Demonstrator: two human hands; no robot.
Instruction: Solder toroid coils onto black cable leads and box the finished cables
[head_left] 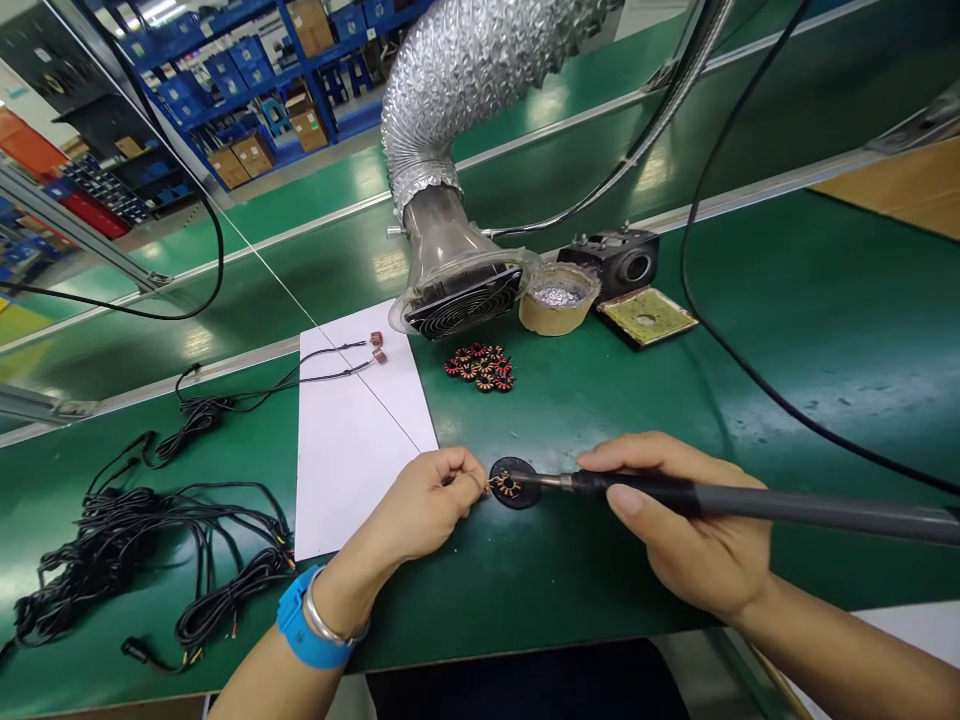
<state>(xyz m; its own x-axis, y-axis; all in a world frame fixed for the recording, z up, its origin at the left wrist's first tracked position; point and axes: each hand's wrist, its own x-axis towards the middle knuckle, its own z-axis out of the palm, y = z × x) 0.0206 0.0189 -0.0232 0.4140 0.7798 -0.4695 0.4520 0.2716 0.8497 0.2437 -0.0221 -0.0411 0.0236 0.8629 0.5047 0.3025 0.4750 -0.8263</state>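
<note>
My right hand (pixel 690 520) is wrapped round a soldering iron (pixel 630 487), its tip pointing left onto a small wire-wound ring (pixel 508 485). That ring lies on a round black pad (pixel 525 497) on the green bench. Just left of the pad, my left hand (pixel 442 495) is closed in a pinch on a thin solder wire (pixel 289 290), which slants down from the upper left. The wire's end reaches toward the ring near the iron's tip. A blue wristband (pixel 307 620) and a silver bangle circle my left wrist.
Several wound rings (pixel 480 367) lie beneath a fume extractor hood (pixel 465 280). Behind it stand a solder tub (pixel 559 300), an iron holder (pixel 626 262) and a sponge tray (pixel 646 316). Black cables (pixel 112 550) pile up at left, beside a white sheet (pixel 352 470).
</note>
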